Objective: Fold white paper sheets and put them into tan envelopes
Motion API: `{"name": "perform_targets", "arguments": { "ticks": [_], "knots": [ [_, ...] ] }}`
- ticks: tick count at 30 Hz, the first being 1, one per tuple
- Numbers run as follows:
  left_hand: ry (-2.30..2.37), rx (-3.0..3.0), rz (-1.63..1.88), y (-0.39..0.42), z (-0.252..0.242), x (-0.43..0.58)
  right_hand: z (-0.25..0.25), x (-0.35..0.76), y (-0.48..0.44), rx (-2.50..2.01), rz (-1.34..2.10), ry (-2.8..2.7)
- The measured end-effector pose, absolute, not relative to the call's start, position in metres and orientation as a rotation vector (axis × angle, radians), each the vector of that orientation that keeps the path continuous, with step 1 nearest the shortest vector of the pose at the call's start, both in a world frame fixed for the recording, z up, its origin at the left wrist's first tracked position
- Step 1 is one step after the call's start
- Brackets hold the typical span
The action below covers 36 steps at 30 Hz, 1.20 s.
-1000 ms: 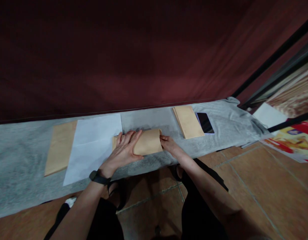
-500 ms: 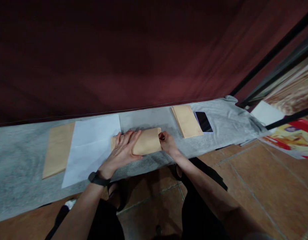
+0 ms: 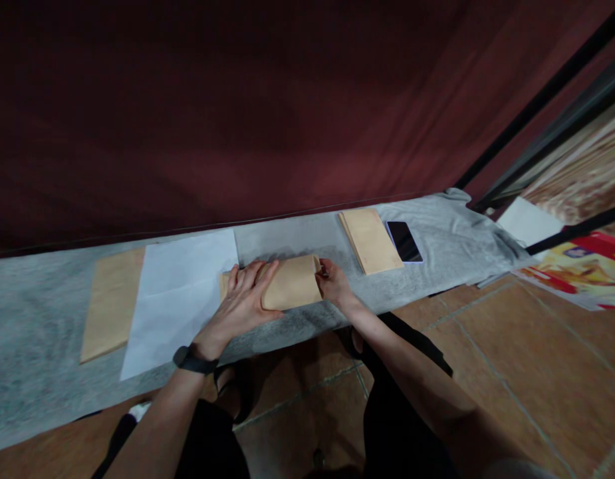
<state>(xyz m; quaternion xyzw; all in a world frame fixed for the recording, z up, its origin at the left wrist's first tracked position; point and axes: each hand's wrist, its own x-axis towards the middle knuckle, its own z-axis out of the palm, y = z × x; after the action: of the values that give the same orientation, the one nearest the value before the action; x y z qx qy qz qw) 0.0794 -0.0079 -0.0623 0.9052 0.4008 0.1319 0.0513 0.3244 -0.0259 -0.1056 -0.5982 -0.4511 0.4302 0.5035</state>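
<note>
A tan paper envelope [image 3: 293,283] lies on the grey cloth in front of me. My left hand [image 3: 247,293] rests flat over its left part, fingers spread and thumb near the lower edge. At the envelope's right end, my right hand [image 3: 334,281] has its fingers curled at the opening, with the fingertips partly hidden. That end bulges a little, and I cannot see inside it. Beside my left hand is a large white paper sheet [image 3: 177,293], overlapping another tan envelope [image 3: 110,306] farther left.
A small stack of tan envelopes [image 3: 371,241] lies to the right, with a phone [image 3: 404,241] beside it. Grey cloth [image 3: 32,332] covers the long narrow surface. A dark red curtain [image 3: 237,133] hangs behind. Black bars [image 3: 546,86] and a colourful printed box [image 3: 586,266] are at right.
The envelope's right end has opened wider at my right fingers. My left hand stays on top of it. The whole view has shifted slightly.
</note>
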Motion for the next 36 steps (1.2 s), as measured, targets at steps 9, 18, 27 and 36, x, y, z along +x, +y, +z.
{"name": "perform_targets", "arguments": {
  "ticks": [9,18,27,36],
  "knots": [
    [1.182,2.735,0.45,-0.007,-0.064,0.079,-0.097,0.328,-0.027,-1.386,1.155,-1.025],
    [1.463,1.926,1.26,-0.021,-0.062,0.11,-0.089,0.336,-0.03,-1.154,1.258,-0.591],
    [0.94,0.633,0.903,-0.042,-0.07,0.152,-0.08,0.309,-0.047,-1.076,1.369,-0.556],
    [1.053,0.792,0.785,-0.034,-0.075,0.141,-0.078,0.335,-0.057,-1.211,1.482,-0.67]
  ]
}}
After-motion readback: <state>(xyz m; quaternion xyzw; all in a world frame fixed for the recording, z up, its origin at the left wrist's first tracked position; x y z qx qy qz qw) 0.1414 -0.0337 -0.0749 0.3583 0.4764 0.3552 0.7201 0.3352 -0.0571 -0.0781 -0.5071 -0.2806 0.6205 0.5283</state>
